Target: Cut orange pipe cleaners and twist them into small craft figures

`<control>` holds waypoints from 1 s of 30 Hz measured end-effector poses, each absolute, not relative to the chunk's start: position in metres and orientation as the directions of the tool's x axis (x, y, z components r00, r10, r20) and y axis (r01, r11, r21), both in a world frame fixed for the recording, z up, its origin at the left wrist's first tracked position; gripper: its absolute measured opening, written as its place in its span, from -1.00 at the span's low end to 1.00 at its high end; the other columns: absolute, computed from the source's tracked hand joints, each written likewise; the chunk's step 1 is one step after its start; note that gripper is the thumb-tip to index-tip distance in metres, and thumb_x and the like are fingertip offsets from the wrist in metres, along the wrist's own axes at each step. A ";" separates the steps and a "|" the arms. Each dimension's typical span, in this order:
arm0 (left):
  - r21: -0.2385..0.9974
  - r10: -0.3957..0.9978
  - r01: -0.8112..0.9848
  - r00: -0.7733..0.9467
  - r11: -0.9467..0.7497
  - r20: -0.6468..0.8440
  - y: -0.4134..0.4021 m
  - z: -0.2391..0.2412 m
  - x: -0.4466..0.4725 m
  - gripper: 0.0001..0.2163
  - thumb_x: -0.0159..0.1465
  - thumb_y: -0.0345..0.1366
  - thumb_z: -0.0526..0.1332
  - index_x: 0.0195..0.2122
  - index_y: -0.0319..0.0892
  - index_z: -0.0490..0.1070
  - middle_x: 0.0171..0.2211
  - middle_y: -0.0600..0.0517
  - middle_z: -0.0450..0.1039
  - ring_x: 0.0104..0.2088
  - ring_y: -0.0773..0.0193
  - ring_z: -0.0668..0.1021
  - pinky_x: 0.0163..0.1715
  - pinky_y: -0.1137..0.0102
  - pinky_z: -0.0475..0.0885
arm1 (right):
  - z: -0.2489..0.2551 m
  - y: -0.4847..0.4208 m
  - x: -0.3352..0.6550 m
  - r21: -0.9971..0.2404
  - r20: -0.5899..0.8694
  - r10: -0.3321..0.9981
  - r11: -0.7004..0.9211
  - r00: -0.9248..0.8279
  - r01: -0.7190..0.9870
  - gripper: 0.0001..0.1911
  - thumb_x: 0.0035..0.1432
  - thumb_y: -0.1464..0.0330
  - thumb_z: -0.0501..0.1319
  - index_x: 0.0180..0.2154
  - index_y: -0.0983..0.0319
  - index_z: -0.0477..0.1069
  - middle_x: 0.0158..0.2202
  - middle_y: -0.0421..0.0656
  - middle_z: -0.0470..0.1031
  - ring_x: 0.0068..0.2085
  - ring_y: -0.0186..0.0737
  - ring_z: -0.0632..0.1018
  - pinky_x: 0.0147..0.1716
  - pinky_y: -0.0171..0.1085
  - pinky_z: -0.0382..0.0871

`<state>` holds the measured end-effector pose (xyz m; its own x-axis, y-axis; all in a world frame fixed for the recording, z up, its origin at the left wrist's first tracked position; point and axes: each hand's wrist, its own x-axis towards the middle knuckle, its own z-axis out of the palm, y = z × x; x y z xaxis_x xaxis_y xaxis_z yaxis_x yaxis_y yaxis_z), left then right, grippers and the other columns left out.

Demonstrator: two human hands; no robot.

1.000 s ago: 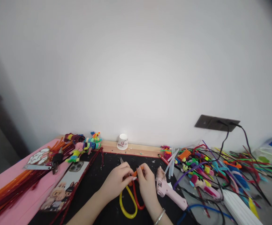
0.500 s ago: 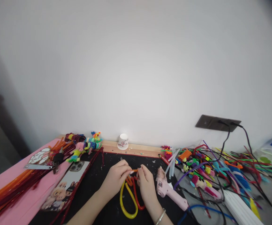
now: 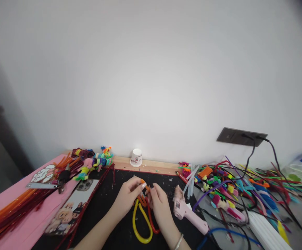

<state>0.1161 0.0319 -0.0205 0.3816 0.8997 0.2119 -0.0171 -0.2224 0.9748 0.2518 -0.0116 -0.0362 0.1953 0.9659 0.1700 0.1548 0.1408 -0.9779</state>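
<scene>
A short orange pipe cleaner [image 3: 143, 184] is held just above the table, to the left of the pink glue gun [image 3: 186, 212]. Both hands grip it. The left hand [image 3: 126, 197] pinches its upper end between thumb and forefinger. The right hand [image 3: 160, 202] has its fingers curled shut on the lower part, where the orange piece meets a yellow loop [image 3: 140, 224] and a red loop [image 3: 151, 218]. Whether the orange piece is already twisted onto those loops cannot be made out.

The likeliest slip, in my judgement, is the short fuzzy end sliding out of the fingertip pinch, since so little of it is held. A hard twist could also pull the two loops out of shape. The right hand works close beside the glue gun, whose crusted nozzle points away from the person, so a sideways sweep of the wrist might knock it or brush the tip.

Both forearms come up from the bottom edge and meet at the fingertips. The palms face inward, and the right wrist wears a bracelet [image 3: 178, 240].

Left of the glue gun, beyond the hands, a phone [image 3: 73, 205] lies on the black mat [image 3: 106, 205]. Behind the glue gun lie clear glue sticks [image 3: 191, 181], and to its right is a tangled pile of pipe cleaners [image 3: 234, 191].
</scene>
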 end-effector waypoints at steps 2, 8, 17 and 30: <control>0.976 0.889 0.008 0.414 -0.218 0.195 0.029 -0.019 0.116 -0.81 0.25 -0.19 0.16 -0.42 -0.19 0.37 -0.53 0.13 0.32 -0.51 0.34 0.41 -0.46 0.45 0.33 | -0.033 -0.013 0.253 -0.943 0.262 0.936 0.196 0.233 0.269 -0.80 0.23 0.24 0.06 -0.38 0.20 0.30 -0.50 -0.26 0.30 -0.46 -0.28 0.34 -0.47 -0.33 0.17; 0.970 0.814 0.120 0.570 -0.213 0.108 0.025 -0.016 0.117 -0.84 0.21 -0.33 0.10 -0.53 -0.17 0.25 -0.61 0.14 0.35 -0.59 0.36 0.40 -0.50 0.45 0.31 | -0.026 -0.017 0.255 -0.902 0.285 0.954 0.234 0.092 0.363 -0.83 0.20 0.39 0.03 -0.46 0.18 0.19 -0.54 -0.32 0.19 -0.49 -0.32 0.28 -0.50 -0.35 0.11; 0.971 0.777 0.157 0.628 -0.182 0.044 0.029 -0.017 0.113 -0.82 0.22 -0.23 0.14 -0.49 -0.16 0.24 -0.57 0.15 0.31 -0.61 0.39 0.37 -0.57 0.48 0.26 | -0.030 -0.013 0.259 -0.845 0.309 0.942 0.209 0.130 0.492 -0.78 0.25 0.37 -0.07 -0.47 0.15 0.10 -0.54 -0.29 0.21 -0.49 -0.28 0.28 -0.48 -0.33 0.10; 0.970 0.773 0.206 0.634 -0.130 -0.031 0.029 -0.022 0.115 -0.83 0.16 -0.27 0.15 -0.53 -0.17 0.24 -0.60 0.15 0.32 -0.64 0.38 0.37 -0.59 0.47 0.23 | -0.026 -0.014 0.260 -0.855 0.247 0.968 0.193 0.049 0.482 -0.75 0.19 0.39 0.03 -0.54 0.18 0.12 -0.59 -0.32 0.20 -0.51 -0.33 0.25 -0.50 -0.34 0.05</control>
<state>0.1148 0.0287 -0.0224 0.6341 0.7727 -0.0309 0.2059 -0.1301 0.9699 0.2601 -0.0136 -0.0258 0.0492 0.9678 0.2468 0.4816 0.1935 -0.8548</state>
